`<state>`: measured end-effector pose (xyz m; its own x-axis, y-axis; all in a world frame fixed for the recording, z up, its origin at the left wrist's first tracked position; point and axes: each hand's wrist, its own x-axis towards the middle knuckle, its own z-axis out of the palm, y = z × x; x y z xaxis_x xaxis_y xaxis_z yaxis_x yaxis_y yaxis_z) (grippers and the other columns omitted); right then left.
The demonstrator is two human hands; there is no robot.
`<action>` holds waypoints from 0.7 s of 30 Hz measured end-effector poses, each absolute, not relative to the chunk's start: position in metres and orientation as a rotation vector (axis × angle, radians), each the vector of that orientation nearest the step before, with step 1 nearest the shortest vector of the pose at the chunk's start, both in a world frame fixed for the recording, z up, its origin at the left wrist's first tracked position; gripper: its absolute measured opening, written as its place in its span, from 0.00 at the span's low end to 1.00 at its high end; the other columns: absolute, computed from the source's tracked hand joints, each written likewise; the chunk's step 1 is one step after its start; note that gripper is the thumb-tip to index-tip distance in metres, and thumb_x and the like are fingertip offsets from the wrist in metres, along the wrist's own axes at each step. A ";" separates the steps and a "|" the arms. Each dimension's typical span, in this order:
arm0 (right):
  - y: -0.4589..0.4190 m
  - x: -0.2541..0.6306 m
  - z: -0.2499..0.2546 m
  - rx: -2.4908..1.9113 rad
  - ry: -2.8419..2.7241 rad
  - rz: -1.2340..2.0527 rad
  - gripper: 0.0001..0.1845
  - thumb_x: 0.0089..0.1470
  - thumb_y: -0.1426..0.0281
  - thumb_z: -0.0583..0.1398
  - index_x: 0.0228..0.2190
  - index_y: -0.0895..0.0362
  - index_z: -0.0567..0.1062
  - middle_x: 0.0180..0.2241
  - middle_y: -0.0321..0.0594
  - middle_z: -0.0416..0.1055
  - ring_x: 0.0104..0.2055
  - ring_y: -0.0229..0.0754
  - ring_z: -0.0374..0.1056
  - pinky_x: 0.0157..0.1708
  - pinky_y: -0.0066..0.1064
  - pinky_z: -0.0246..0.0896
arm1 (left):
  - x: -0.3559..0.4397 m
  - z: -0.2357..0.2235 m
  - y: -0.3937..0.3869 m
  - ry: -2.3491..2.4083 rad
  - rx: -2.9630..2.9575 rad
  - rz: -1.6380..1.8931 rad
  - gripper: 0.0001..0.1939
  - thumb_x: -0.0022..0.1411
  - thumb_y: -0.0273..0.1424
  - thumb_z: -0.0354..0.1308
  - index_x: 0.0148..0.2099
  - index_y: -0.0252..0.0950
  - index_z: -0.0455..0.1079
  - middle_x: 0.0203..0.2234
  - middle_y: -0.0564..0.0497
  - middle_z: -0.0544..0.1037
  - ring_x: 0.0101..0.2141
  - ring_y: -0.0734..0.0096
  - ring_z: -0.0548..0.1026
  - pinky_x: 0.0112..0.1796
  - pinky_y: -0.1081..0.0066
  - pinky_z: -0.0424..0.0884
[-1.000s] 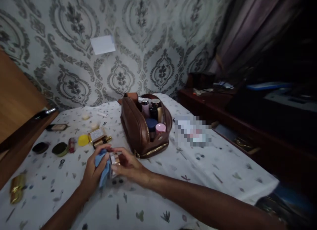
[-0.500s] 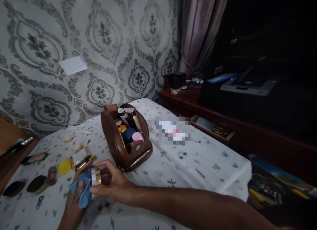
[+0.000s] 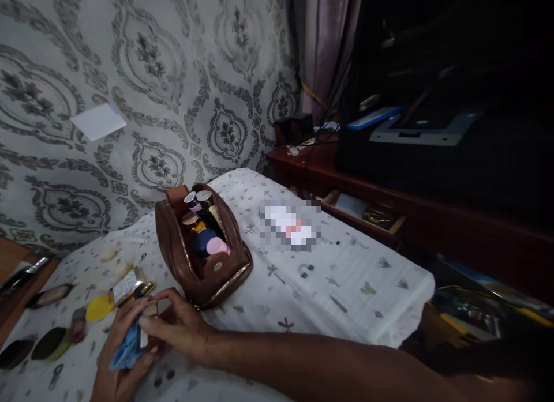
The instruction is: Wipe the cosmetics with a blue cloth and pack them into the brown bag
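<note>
My left hand (image 3: 113, 356) is wrapped round a crumpled blue cloth (image 3: 124, 351) and presses it to a small cosmetic container (image 3: 144, 336). That container has pale, shiny sides and a copper-coloured part; fingers cover much of it. My right hand (image 3: 186, 328) grips it from the other side, thumb on top. Just beyond my hands stands a brown makeup bag (image 3: 171, 249), unzipped, with silver-capped tubes (image 3: 203, 198), a dark blue round item (image 3: 201, 240) and a pink-topped one (image 3: 216, 246) inside. A glittery silver compact (image 3: 128, 284) lies near my left fingertips.
On the patterned white cloth at left lie a yellow round lid (image 3: 99, 307), a small reddish bottle (image 3: 78, 325) and dark round containers (image 3: 51, 343). A blurred-out item (image 3: 289, 224) lies right of the bag. An open drawer (image 3: 363, 210) juts from the red-brown desk (image 3: 320, 160).
The view has swung slightly right, so everything sits further left. My hands have turned the container, and my left fingers now reach over its top with the cloth lower down.
</note>
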<state>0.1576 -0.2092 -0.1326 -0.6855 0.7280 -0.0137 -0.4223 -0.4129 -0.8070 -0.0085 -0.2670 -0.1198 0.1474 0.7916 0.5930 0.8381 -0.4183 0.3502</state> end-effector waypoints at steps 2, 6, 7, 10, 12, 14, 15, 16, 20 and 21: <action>-0.208 0.157 -0.132 -0.427 -1.044 2.162 0.46 0.32 0.38 0.69 0.48 0.51 0.69 0.26 0.28 0.67 0.23 0.34 0.66 0.24 0.27 0.65 | -0.010 -0.113 -0.264 -1.585 -2.369 -1.087 0.29 0.60 0.42 0.59 0.63 0.48 0.64 0.56 0.47 0.72 0.56 0.48 0.70 0.53 0.54 0.69; -0.208 0.158 -0.129 -0.512 -0.997 2.177 0.55 0.22 0.35 0.69 0.49 0.53 0.69 0.31 0.30 0.66 0.25 0.34 0.67 0.23 0.28 0.66 | -0.008 -0.104 -0.261 -1.506 -2.397 -1.039 0.26 0.62 0.39 0.57 0.62 0.47 0.63 0.54 0.47 0.73 0.55 0.50 0.71 0.51 0.57 0.71; -0.208 0.158 -0.128 -0.523 -0.979 2.189 0.55 0.20 0.36 0.69 0.48 0.54 0.70 0.33 0.31 0.67 0.26 0.34 0.68 0.24 0.28 0.67 | -0.007 -0.103 -0.260 -1.502 -2.395 -1.033 0.26 0.62 0.39 0.57 0.62 0.47 0.64 0.53 0.46 0.73 0.55 0.51 0.71 0.51 0.57 0.71; -0.209 0.161 -0.126 -0.477 -0.935 2.247 0.51 0.22 0.37 0.70 0.43 0.57 0.71 0.33 0.34 0.69 0.28 0.35 0.68 0.27 0.29 0.67 | -0.004 -0.108 -0.261 -1.521 -2.339 -1.076 0.24 0.63 0.39 0.55 0.61 0.45 0.65 0.52 0.46 0.73 0.53 0.52 0.72 0.51 0.59 0.70; -0.210 0.163 -0.124 -0.471 -0.948 2.255 0.50 0.21 0.37 0.70 0.41 0.57 0.71 0.32 0.33 0.69 0.29 0.35 0.67 0.28 0.29 0.67 | 0.000 -0.114 -0.262 -1.567 -2.296 -1.143 0.23 0.64 0.40 0.54 0.60 0.44 0.65 0.52 0.46 0.73 0.52 0.53 0.72 0.49 0.60 0.71; -0.211 0.166 -0.121 -0.479 -1.016 2.203 0.48 0.20 0.40 0.72 0.40 0.55 0.70 0.31 0.32 0.68 0.31 0.36 0.67 0.30 0.29 0.66 | 0.002 -0.120 -0.265 -1.636 -2.245 -1.242 0.22 0.65 0.42 0.52 0.59 0.43 0.66 0.52 0.45 0.73 0.51 0.54 0.73 0.48 0.60 0.71; -0.211 0.168 -0.120 -0.479 -1.059 2.163 0.47 0.21 0.41 0.73 0.40 0.55 0.70 0.31 0.31 0.68 0.33 0.37 0.67 0.31 0.29 0.66 | 0.004 -0.122 -0.266 -1.676 -2.226 -1.287 0.22 0.66 0.43 0.51 0.59 0.42 0.66 0.52 0.44 0.74 0.51 0.54 0.73 0.48 0.59 0.72; -0.212 0.169 -0.120 -0.476 -1.101 2.120 0.44 0.22 0.43 0.74 0.39 0.54 0.69 0.31 0.30 0.68 0.34 0.37 0.67 0.33 0.30 0.66 | 0.004 -0.124 -0.268 -1.713 -2.209 -1.332 0.22 0.67 0.43 0.49 0.59 0.41 0.66 0.51 0.44 0.74 0.51 0.54 0.74 0.48 0.59 0.72; -0.211 0.170 -0.120 -0.497 -1.226 1.971 0.39 0.28 0.49 0.75 0.39 0.53 0.69 0.33 0.31 0.68 0.38 0.39 0.68 0.43 0.34 0.65 | 0.008 -0.125 -0.269 -1.839 -2.208 -1.463 0.23 0.67 0.45 0.48 0.58 0.39 0.66 0.50 0.44 0.76 0.50 0.54 0.74 0.49 0.59 0.71; -0.211 0.170 -0.121 -0.508 -1.251 1.939 0.39 0.29 0.50 0.75 0.40 0.53 0.69 0.33 0.31 0.69 0.39 0.39 0.68 0.44 0.35 0.65 | 0.010 -0.124 -0.269 -1.868 -2.200 -1.497 0.23 0.67 0.46 0.49 0.57 0.38 0.67 0.50 0.44 0.76 0.50 0.54 0.74 0.50 0.58 0.71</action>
